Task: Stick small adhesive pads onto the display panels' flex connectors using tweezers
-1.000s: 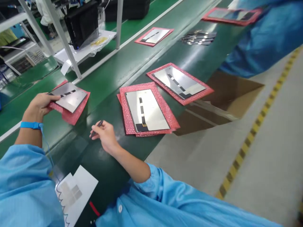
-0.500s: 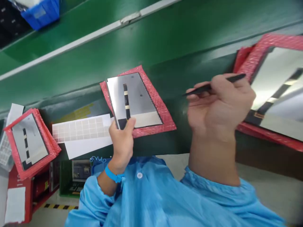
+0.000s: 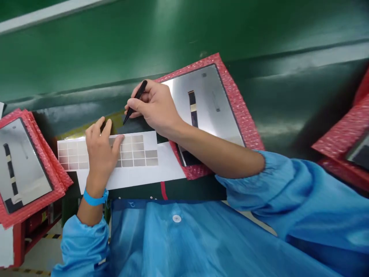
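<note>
My left hand (image 3: 102, 152) lies with its fingers spread on a white sheet of grey rectangular stickers (image 3: 133, 151), touching its middle. Pinched in my right hand (image 3: 158, 107) are slim black tweezers (image 3: 137, 99). Their tip points down, a little above the sheet's upper edge. Right of it, a flat display panel (image 3: 221, 122) with a dark ribbon cable (image 3: 192, 105) rests on red bubble wrap (image 3: 245, 115). My right forearm crosses over the panel's lower part and hides some of it. A plain white paper (image 3: 144, 176) sticks out beneath the sticker sheet.
To the left, another panel (image 3: 27, 161) lies on stacked red bubble wrap (image 3: 53, 175). More red bubble wrap (image 3: 343, 134) with a panel is at the right edge. Yellow markings (image 3: 117, 120) show behind the sheet on the green work surface (image 3: 282, 111).
My left hand has let go of the middle panel and moved left onto the sticker sheet. My right hand has swung left with the tweezers, from beside the right-hand panel to above the sheet.
</note>
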The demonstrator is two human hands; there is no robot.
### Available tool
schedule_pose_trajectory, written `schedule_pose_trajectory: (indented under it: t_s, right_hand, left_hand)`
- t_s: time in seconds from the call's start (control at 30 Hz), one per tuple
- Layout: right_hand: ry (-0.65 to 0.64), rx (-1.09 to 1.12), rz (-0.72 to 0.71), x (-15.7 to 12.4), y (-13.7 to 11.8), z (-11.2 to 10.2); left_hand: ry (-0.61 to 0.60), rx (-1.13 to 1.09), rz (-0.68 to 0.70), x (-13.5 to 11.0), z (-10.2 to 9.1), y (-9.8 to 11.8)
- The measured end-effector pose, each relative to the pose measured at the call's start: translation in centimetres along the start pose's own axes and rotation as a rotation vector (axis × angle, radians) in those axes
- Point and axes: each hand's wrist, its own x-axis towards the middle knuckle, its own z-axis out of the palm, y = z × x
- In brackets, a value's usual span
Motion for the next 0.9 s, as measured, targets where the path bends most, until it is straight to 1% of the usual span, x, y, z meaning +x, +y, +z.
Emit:
schedule_pose_trajectory:
  t_s: [0.07, 0.13, 0.2, 0.3, 0.5, 0.63, 0.77, 0.9]
  right_hand:
    - [0.007, -0.015, -0.004, -0.2, 0.9, 0.1]
    - [0.028, -0.056, -0.028, -0.5, 1.2, -0.2]
    - [0.059, -0.112, -0.048, -0.8, 0.9, -0.4]
    - [0.086, -0.189, -0.042, -1.2, 0.3, -0.4]
    - [0.114, -0.23, -0.019, -1.6, -0.3, 0.1]
    - [0.093, -0.253, -0.015, -1.6, -0.6, 0.1]
    - [0.06, -0.243, -0.052, -1.3, -0.8, 0.2]
    - [0.038, -0.25, -0.036, -0.8, -0.4, 0.1]
  left_hand:
    - [0.027, 0.076, 0.081, -0.1, 0.9, -1.0]
    - [0.034, 0.081, 0.109, -0.5, 1.2, -1.1]
    - [0.017, 0.06, 0.108, -0.8, 0.9, -0.8]
    - [-0.004, 0.029, 0.098, -0.9, 0.5, -0.4]
    - [-0.019, 0.035, 0.088, -1.0, 0.6, -0.1]
    - [-0.023, 0.035, 0.094, -1.0, 0.7, -0.1]
    - [-0.04, 0.045, 0.1, -0.9, 0.6, -0.1]
    - [-0.036, 0.042, 0.1, -0.8, 0.5, 0.0]
